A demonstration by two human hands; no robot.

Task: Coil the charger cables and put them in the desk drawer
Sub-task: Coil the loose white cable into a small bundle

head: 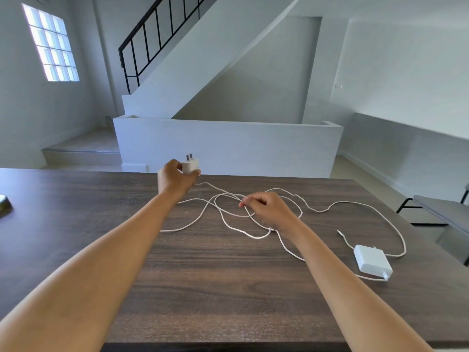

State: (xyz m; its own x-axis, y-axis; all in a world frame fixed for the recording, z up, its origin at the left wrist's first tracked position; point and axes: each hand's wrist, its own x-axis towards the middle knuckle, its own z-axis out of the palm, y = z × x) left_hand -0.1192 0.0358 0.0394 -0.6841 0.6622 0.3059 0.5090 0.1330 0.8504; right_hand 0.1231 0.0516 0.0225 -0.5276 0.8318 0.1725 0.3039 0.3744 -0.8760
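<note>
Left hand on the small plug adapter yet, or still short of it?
Touching. The head view shows the left hand wrapped around the small plug adapter, its fingers overlapping the white body, prongs pointing up above the desk.

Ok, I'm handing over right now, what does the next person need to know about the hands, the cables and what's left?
Left hand: closed around the small white plug adapter, lifted near the far edge of the dark wooden desk.
Right hand: pinching a strand of the tangled white cable.
Square white power brick: lying flat at the right, its thin cable looping loosely behind it.
Done: nothing coiled yet.
Left: untangle, coil both cables, put them in the drawer, which is not in view.
</note>
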